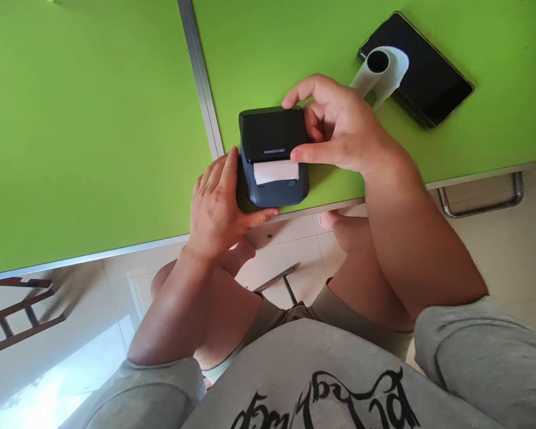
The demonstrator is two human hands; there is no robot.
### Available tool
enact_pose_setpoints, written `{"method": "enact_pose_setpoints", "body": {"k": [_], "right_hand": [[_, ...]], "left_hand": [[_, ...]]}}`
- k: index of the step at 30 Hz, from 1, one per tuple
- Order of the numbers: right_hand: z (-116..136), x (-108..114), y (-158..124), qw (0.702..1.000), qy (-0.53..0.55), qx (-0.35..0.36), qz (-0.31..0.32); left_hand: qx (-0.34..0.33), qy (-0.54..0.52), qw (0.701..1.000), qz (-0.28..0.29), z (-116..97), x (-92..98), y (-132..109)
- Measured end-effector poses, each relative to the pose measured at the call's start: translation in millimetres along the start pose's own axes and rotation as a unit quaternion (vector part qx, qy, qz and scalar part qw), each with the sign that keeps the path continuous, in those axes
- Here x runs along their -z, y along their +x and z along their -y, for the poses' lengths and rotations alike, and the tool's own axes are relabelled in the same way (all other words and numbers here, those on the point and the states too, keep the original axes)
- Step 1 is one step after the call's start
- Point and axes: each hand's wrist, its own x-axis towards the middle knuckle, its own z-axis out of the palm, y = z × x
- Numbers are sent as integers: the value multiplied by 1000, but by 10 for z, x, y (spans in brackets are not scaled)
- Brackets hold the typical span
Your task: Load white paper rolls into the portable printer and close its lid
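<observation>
A dark label printer [273, 134], black on its lid and blue-grey at the front, sits on the green table near its front edge. A strip of white label paper [276, 172] sticks out of its slot. My left hand [218, 199] grips the printer's left side, with the fingers along the side and the thumb at the front edge. On the right, my right hand [335, 128] holds the lid, its thumb at the lid's front corner and its index finger at the back edge. The other right fingers are curled beside the printer.
Behind my right hand stands a partly unrolled white paper roll [361, 77] with a dark core. A black smartphone [433, 77] lies beside it. A metal seam [201, 71] crosses the green table [93, 119]. Below the edge are my legs and the tiled floor.
</observation>
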Motion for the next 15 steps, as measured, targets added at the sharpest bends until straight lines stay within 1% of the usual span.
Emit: {"method": "enact_pose_setpoints", "body": {"k": [3,4,6,8,10,12,14,15], "right_hand": [[-10,-16,-10,999,7,35,-17],[-11,-28,-13,998,12,62,-26],[4,-60,-17,989,29,137,-55],[50,-100,-16,975,33,196,-95],[130,-145,-12,967,12,211,-140],[229,-185,-5,961,-8,209,-181],[322,-218,6,953,4,215,-214],[359,-230,11,950,17,218,-221]], "left_hand": [[3,-9,1000,0,-15,10,2],[4,-13,1000,-2,-17,13,2],[12,-34,999,1,-10,24,-3],[27,-87,996,-1,8,40,-16],[23,-172,984,-27,25,61,-36],[7,-270,961,-63,23,88,-57],[15,-342,937,-73,-2,119,-71],[36,-359,930,-66,-21,134,-75]]}}
